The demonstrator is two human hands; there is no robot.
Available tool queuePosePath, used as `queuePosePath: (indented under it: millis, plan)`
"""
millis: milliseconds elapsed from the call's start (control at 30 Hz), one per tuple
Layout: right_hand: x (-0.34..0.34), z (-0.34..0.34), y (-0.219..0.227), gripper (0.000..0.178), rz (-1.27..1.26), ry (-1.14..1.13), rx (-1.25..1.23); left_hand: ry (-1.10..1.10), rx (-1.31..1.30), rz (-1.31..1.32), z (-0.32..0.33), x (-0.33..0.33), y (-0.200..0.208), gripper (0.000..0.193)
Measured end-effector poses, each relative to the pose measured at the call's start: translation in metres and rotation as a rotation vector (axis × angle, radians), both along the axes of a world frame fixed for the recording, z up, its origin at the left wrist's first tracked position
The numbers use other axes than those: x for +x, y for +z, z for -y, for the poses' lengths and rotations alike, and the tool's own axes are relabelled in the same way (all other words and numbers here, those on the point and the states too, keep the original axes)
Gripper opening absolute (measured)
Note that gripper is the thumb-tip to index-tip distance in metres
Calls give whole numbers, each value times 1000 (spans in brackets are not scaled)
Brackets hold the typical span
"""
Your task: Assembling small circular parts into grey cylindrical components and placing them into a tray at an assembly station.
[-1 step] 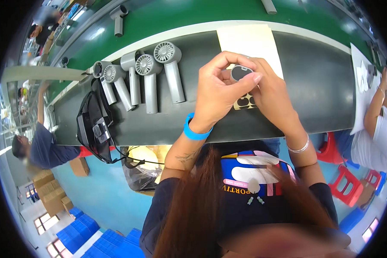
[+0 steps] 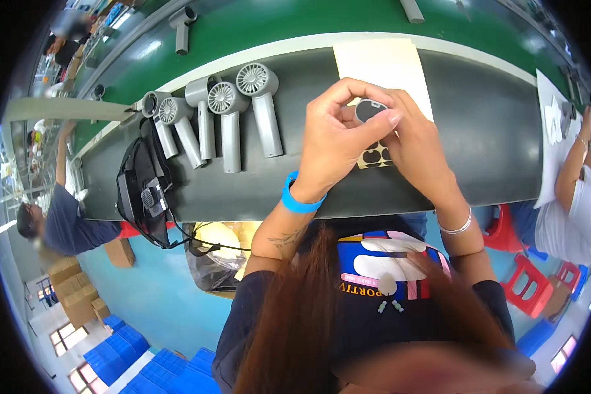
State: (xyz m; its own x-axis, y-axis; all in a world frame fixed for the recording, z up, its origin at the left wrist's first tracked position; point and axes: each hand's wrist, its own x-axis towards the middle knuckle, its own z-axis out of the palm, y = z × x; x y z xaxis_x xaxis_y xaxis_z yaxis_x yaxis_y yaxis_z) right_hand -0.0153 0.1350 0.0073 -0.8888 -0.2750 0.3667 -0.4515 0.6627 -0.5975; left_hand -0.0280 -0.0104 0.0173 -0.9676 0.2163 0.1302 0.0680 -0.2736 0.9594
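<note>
Left grip (image 2: 335, 134), right grip (image 2: 421, 148) around dark-ended piece (image 2: 369, 111); grey fans (image 2: 230, 134) leftward

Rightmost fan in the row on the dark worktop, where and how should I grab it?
Probably mid-handle, thumb and fingers across its sides, coming from the right, where your left hand is. The fan lies with its slim, straight handle toward you and the wider, vented head away; its neighbouring fan lies to the left.
</note>
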Motion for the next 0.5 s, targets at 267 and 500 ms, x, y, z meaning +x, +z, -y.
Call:
queuePosePath:
  millis: [267,500]
  plan:
    - [-7,-3,-3,29,75,-15,-56,-22,103,77,-1,-11,5,25]
    - [1,-20,29,30,322,135,-217,-105,190,212,2,1,29,36]
